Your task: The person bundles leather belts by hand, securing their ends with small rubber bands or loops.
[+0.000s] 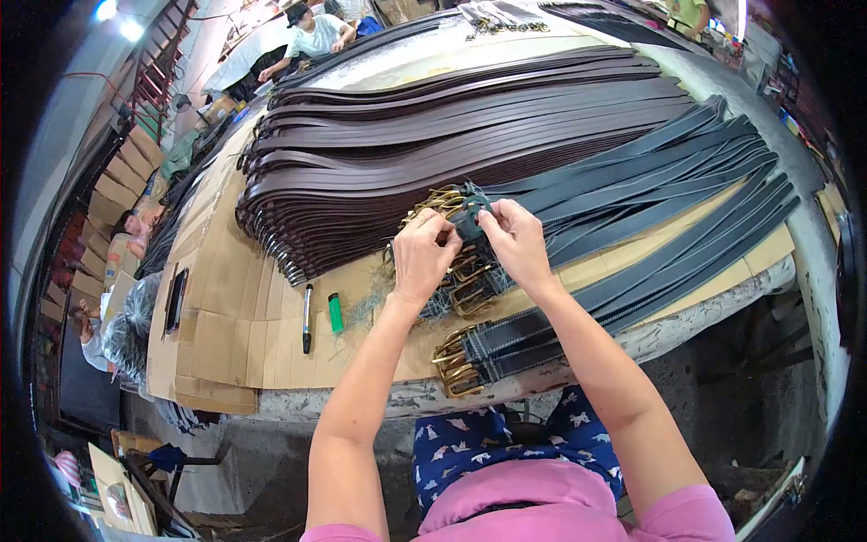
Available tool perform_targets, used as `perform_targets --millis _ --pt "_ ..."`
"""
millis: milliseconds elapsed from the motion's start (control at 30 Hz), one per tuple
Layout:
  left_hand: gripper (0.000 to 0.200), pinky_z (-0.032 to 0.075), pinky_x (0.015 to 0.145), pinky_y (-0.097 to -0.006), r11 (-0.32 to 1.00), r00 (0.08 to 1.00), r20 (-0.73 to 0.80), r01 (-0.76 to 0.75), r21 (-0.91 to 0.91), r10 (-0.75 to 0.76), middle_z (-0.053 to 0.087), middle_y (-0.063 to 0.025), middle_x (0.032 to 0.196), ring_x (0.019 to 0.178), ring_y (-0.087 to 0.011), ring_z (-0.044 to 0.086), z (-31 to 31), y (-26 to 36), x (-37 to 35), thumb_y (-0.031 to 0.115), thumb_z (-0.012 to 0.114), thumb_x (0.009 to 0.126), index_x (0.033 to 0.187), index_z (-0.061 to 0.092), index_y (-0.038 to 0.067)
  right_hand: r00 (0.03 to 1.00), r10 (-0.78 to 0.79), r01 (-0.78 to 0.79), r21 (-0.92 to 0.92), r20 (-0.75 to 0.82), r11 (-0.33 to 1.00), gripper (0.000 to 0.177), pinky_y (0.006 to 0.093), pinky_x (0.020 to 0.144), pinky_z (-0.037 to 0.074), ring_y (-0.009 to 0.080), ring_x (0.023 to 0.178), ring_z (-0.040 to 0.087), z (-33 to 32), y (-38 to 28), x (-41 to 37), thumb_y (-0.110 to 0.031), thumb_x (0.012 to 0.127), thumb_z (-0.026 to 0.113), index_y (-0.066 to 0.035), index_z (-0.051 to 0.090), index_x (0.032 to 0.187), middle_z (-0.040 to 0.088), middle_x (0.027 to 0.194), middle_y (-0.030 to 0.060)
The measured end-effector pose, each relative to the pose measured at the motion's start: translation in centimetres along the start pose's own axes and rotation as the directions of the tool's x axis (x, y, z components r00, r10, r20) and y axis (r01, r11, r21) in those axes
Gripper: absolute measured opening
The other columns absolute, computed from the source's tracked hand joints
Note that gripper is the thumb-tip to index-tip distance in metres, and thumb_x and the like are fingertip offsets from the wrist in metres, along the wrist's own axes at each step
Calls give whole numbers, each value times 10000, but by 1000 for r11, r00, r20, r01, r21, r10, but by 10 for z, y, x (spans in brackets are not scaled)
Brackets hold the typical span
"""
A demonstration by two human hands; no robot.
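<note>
Both my hands are over the gold buckles of a heap of black belts (623, 190). My right hand (517, 239) pinches the dark buckle end of a black belt (470, 217) between thumb and fingers. Close beside it, my left hand (423, 255) is closed in a pinch at the same end; what lies between its fingertips is too small to make out. Loose thread ends lie around the buckles below my hands. Nearer the table edge, a second bundle of black belts (542, 348) has its gold buckles (459, 366) to the left.
A large stack of dark brown belts (379, 172) lies beyond my hands. On the cardboard (230, 343) to the left are a green lighter (335, 313), a marker pen (307, 318) and a dark flat object (176, 300). Another person (316, 36) sits at the far side.
</note>
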State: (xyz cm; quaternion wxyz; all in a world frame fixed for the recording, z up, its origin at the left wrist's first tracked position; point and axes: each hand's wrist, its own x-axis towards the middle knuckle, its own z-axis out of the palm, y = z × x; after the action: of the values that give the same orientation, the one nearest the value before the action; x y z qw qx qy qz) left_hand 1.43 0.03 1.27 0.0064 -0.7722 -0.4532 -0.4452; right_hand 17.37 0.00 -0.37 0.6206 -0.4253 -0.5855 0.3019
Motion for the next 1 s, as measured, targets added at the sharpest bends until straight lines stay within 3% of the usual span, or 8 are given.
perform_targets --millis 167,233,367,467,667,800,833,1000 --pt "66 513 614 -305 982 981 -58 179 -64 -183 640 -93 755 649 -203 639 1 9 -5 15 700 719 754 650 -7 998 -56 56 4 28 998 182 305 613 464 176 644 573 -1 6 0 -105 876 645 61 586 828 578 763 134" --pt "63 522 631 -311 994 994 -52 98 -47 -101 649 -100 764 667 -210 646 0 5 -6 17 695 736 783 665 -11 998 -52 52 18 35 999 179 301 612 463 174 646 574 -3 10 1 -105 877 645 61 592 836 584 773 134" --pt "111 525 667 -338 999 995 95 36 15 -38 662 -114 808 728 -250 668 -12 1 -1 60 685 792 884 703 1 999 14 -16 48 47 999 142 188 554 359 -5 646 442 -3 10 2 -102 934 601 16 665 890 532 703 -67" --pt "140 531 680 -359 987 972 221 -112 118 84 665 -129 833 746 -289 668 -18 0 12 80 676 803 915 710 2 990 132 -133 27 55 991 180 286 546 419 95 584 497 -10 -1 2 -109 890 629 46 592 805 540 654 67" --pt "94 528 694 -407 905 897 408 -304 296 168 655 -146 828 757 -328 654 -15 3 28 70 654 776 838 693 11 993 114 -114 60 12 992 198 289 524 403 84 567 473 -6 4 1 -122 887 632 42 580 790 543 630 64" --pt "83 527 685 -406 905 917 379 -264 332 128 652 -146 806 744 -329 653 -15 6 25 77 665 763 810 683 11 997 78 -78 48 12 996 196 302 565 428 133 598 511 -5 3 1 -126 878 639 46 582 801 560 688 104" --pt "85 527 678 -400 918 932 339 -240 315 128 651 -142 799 734 -322 653 -14 4 23 78 673 757 807 682 10 998 53 -53 3 35 999 155 216 540 360 22 626 434 -6 3 0 -109 912 612 34 647 862 534 705 -36" --pt "88 516 645 -355 985 989 147 -53 165 28 646 -117 760 683 -263 650 -8 1 11 70 715 727 779 677 10 997 -40 41 -28 66 999 171 255 598 436 83 672 518 -5 5 1 -94 879 637 73 607 856 577 813 61"
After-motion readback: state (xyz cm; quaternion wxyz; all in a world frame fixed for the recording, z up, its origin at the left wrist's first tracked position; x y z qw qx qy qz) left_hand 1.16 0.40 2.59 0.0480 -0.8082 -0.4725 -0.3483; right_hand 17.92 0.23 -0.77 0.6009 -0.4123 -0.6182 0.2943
